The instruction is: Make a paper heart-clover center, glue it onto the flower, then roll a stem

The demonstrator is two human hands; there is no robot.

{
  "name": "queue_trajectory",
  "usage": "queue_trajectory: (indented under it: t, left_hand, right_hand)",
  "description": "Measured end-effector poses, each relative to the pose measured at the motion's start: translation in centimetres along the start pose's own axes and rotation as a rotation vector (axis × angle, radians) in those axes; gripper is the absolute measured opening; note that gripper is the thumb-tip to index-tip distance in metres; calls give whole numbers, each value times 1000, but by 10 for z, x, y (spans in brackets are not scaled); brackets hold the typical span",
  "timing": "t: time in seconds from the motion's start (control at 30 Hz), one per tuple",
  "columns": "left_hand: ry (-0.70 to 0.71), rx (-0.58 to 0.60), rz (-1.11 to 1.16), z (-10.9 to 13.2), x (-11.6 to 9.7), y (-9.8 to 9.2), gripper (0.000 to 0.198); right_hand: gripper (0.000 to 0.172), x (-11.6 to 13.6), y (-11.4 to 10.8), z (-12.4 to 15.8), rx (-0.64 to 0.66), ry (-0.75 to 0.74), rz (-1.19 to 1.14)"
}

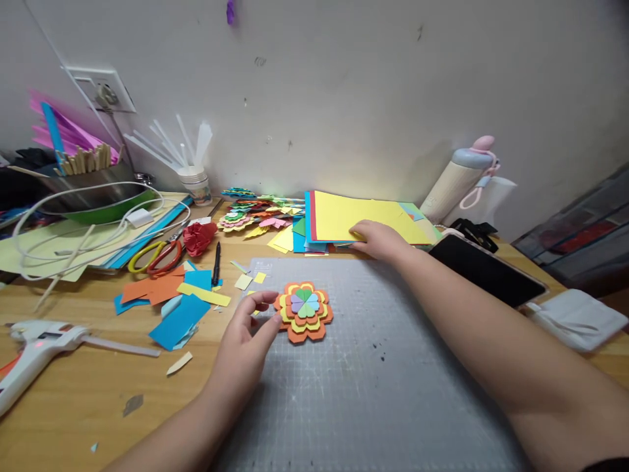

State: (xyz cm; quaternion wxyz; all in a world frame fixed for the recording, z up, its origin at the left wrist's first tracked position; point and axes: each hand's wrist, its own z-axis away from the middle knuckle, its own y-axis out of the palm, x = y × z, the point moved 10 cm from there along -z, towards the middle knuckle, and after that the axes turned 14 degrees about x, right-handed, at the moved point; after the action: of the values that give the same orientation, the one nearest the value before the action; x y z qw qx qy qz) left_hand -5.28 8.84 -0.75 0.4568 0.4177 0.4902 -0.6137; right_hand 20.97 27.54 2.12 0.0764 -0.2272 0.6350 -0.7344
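A layered paper flower [303, 311] in orange and yellow, with green, purple and blue petals at its centre, lies flat on the grey cutting mat [373, 393]. My left hand [250, 328] is at the flower's left edge, thumb and fingers apart, the thumb tip by the outer orange petals. Farther back, my right hand [378, 241] rests at the front edge of a stack of coloured paper [363, 216], yellow on top with red and blue sheets beneath. Its fingers are on the edge, some of them under it and hidden.
Left on the wooden table are a glue gun [44, 347], blue and orange paper scraps [181, 321], scissors [160, 257], a black pen [216, 264] and a cup of glue sticks [196, 183]. More paper flowers [246, 213] lie behind. A phone [486, 269] and bottle [457, 180] stand right.
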Motion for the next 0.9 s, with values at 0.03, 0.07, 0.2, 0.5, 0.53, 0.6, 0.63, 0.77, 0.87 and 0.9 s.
queue_trajectory:
  t: [0.03,0.07,0.2,0.5,0.53,0.6,0.63,0.77,0.87,0.9]
  left_hand:
    - [25,-26,-29,1,-3,-3,33]
    - [62,-50,-69,1,-7,-6,31]
    - [204,-70,-254,1,-36,-3,23]
    - [335,343,-936,-99,-88,98,31]
    - [366,352,-979,-117,-90,109,30]
    - [430,345,-1075,-150,-95,129,25]
    - [459,343,-1124,-163,-96,138,23]
    - [534,347,-1299,-195,-99,164,31]
    - [574,376,-1387,-203,-100,171,31]
    - [582,382,-1407,-205,-102,172,31]
  right_hand:
    - [30,-4,0,-3,10,-8,18]
    - [27,-8,0,-5,17,-14,31]
    - [25,-17,-5,-7,5,-23,45]
    - [24,-31,-14,-8,-123,61,30]
    - [24,-31,-15,-8,-145,73,35]
    - [23,-30,-15,-5,-188,88,45]
    - [22,-30,-16,-4,-207,92,47]
    - [22,-27,-16,3,-263,67,22]
    - [26,-28,-17,7,-283,23,-31]
    - [25,-29,-18,7,-287,11,-50]
